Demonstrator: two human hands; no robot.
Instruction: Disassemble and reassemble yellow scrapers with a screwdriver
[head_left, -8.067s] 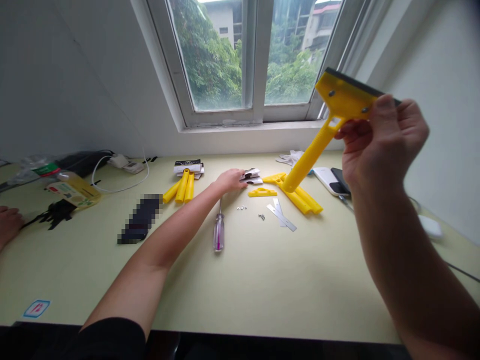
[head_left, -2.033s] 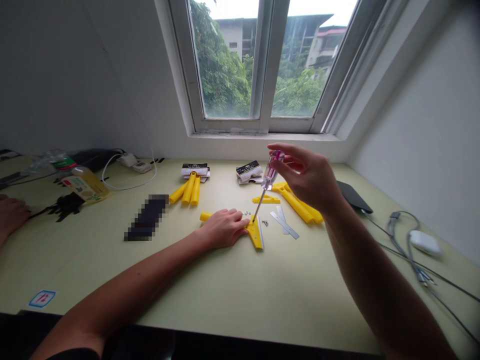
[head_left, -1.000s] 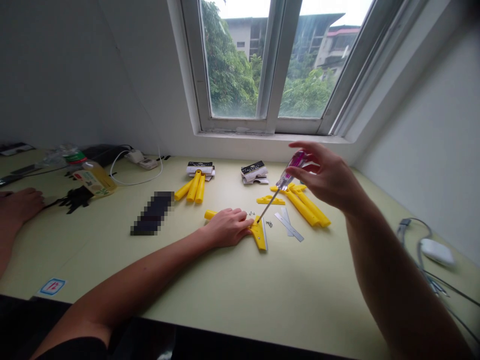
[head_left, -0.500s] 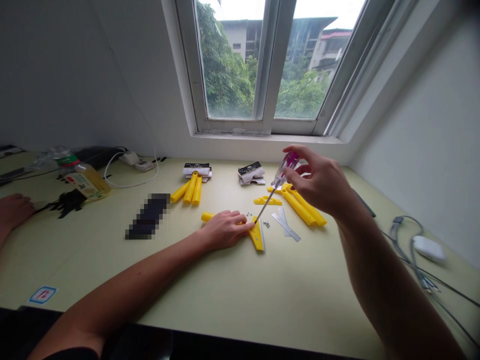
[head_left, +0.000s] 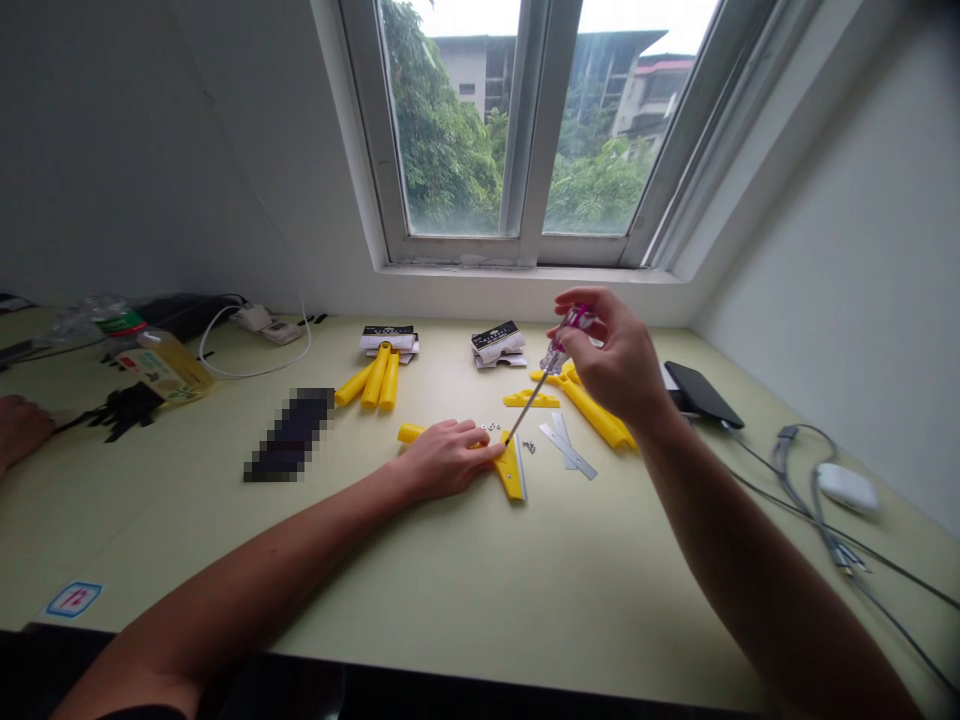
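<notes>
My left hand (head_left: 452, 458) is closed around a yellow scraper (head_left: 512, 475) lying on the table, its head showing to the right with a metal blade along the edge. In my right hand (head_left: 611, 350) is a screwdriver (head_left: 534, 398) with a clear and purple handle, tilted, its tip at the scraper head beside my left fingertips. Small screws (head_left: 529, 446) lie just right of the head, and a few tiny metal pieces (head_left: 491, 427) sit behind it. Two loose blades (head_left: 568, 446) cross each other farther right. Behind them rests a yellow blade cover (head_left: 531, 398).
Yellow handles (head_left: 373, 380) lie at the back left, and more yellow handles (head_left: 600, 412) sit partly behind my right hand. Black-and-white packaging (head_left: 499, 343) stands near the window. A bottle (head_left: 161, 360) and another person's hand (head_left: 22, 430) are at left; a dark phone (head_left: 703, 393) and cables (head_left: 817, 490) at right.
My right hand has shifted slightly left and turned around the screwdriver handle, uncovering the dark phone. The tip stays at the scraper head; my left hand keeps its hold. The view has shifted a little.
</notes>
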